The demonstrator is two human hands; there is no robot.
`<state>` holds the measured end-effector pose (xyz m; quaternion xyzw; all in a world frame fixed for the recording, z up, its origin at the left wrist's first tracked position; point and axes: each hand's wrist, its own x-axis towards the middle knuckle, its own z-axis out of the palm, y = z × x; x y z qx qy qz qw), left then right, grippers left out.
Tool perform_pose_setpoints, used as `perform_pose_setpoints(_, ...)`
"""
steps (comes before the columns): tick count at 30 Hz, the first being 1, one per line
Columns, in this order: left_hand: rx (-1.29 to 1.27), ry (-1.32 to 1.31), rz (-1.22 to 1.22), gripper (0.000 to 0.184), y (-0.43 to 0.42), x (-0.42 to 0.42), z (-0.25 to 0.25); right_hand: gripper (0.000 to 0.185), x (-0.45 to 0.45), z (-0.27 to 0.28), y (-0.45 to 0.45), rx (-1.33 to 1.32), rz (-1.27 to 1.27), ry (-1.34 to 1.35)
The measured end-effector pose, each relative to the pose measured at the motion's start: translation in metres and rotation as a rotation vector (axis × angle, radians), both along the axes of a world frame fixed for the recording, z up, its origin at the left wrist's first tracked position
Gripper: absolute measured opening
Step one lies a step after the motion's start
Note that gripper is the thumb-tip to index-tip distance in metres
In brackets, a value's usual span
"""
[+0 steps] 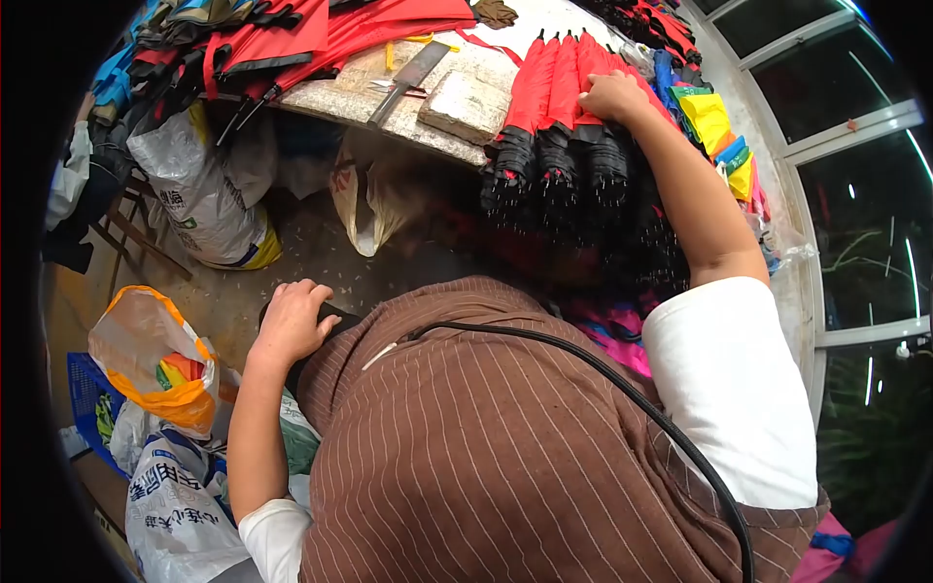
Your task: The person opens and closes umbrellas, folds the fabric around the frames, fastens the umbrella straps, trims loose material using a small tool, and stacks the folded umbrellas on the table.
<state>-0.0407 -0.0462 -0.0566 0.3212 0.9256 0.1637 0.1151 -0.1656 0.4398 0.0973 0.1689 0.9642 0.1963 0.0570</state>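
Note:
My right hand (620, 95) is stretched forward over a row of folded red-and-black umbrellas (563, 92) at the table's edge. Its fingers are curled against the red fabric of one umbrella, and part of the grip is hidden. The black ends of the umbrellas (556, 165) hang over the edge towards me. My left hand (294, 319) lies on my knee with its fingers loosely extended, holding nothing.
On the worktable (335, 97) lie a flat metal blade with a handle (408, 85), a pale block (468, 105) and more red umbrella fabric (360, 34). White sacks (194, 185), an orange-rimmed bag (146, 335) and a blue crate (89, 403) stand to my left. Windows line the right.

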Motion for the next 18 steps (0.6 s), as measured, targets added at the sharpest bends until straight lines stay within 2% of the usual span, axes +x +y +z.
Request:
perform_pose_setpoints(2,0.019,-0.032,0.002,0.03,-0.002,0.002,-0.011,0.057,-0.004,0.005,-0.003,0.024,0.034,-0.023)
perform_pose_setpoints(4,0.04,-0.08,0.043,0.031,-0.011,0.003,-0.021,0.053,-0.014,0.01,0.001,0.023,0.129,-0.16)
perform_pose_setpoints(7,0.07,-0.1,0.078,0.031,-0.023,0.002,-0.04,0.054,-0.038,0.015,-0.009,0.004,0.222,-0.123)
perform_pose_setpoints(9,0.083,-0.126,0.091,0.03,-0.025,0.008,-0.057,0.051,-0.046,0.03,-0.041,-0.169,0.315,0.034)
perform_pose_setpoints(13,0.23,-0.01,0.138,0.026,-0.026,0.002,-0.08,0.048,-0.106,0.013,-0.126,-0.365,0.612,-0.033)
perform_pose_setpoints(17,0.376,-0.038,0.308,0.021,-0.019,0.005,-0.085,0.042,-0.128,-0.046,-0.254,-0.693,0.705,-0.247)
perform_pose_setpoints(18,0.424,-0.007,0.333,0.019,-0.019,0.006,-0.086,0.043,-0.134,-0.073,-0.279,-0.91,0.569,-0.322)
